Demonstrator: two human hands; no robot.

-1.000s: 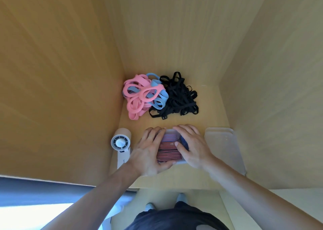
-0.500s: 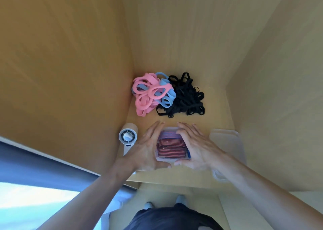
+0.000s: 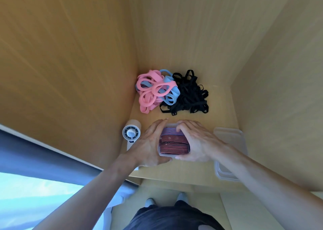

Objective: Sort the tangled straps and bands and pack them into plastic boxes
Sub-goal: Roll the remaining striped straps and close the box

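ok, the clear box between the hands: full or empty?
Full. Striped red-and-blue straps fill the clear box wall to wall between the left hand and right hand. Whether a lid is on, cannot tell.

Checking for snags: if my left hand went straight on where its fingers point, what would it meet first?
Probably the black straps: the left hand holds the plastic box, fingers aimed at that pile's near edge. Blue bands lie close by, so it's uncertain.
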